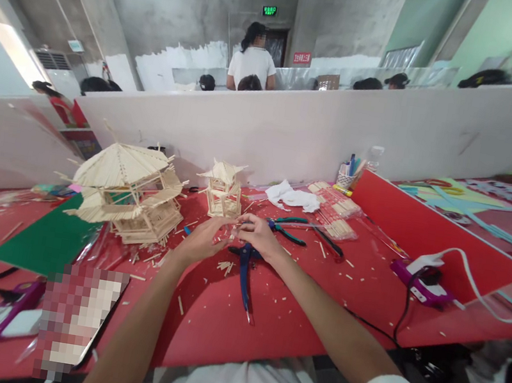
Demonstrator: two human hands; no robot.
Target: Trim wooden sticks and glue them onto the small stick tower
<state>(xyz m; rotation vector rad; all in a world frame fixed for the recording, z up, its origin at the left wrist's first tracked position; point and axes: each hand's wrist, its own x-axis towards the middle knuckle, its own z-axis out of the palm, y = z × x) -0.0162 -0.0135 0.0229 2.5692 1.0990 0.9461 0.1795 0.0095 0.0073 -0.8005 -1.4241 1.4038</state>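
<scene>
My left hand and my right hand meet above the red table, fingers pinched together around a small piece of thin wooden sticks held between them. Just behind the hands stands a small stick pavilion model. A larger stick pavilion sits to the left, partly on a green sheet. Blue-handled pliers lie on the table directly under my hands. Green-handled pliers lie just right of my right hand.
A purple glue gun with a black cord rests at the right, another at the lower left. Bundled sticks, a white cloth and a pen cup stand by the white divider. People are beyond it.
</scene>
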